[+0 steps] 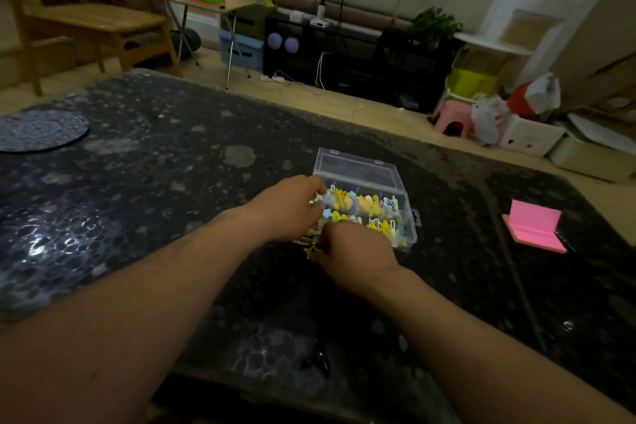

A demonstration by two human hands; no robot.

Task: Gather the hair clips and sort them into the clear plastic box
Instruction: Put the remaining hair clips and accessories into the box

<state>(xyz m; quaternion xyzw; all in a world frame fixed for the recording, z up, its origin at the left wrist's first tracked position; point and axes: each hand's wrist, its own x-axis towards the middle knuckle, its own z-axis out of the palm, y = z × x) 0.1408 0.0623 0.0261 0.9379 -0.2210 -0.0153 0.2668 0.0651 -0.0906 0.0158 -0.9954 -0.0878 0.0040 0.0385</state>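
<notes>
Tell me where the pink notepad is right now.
In the head view, the pink notepad lies on the dark table, to the right of the clear plastic box and both hands, near the table's right edge.

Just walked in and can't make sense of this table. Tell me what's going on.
A person is sorting small hair clips into a clear plastic box on a dark table, its lid open. The left hand is at the box's left end, fingers among the clips. The right hand is at the near edge, pinching a yellow clip. Many clips are already inside.
</notes>
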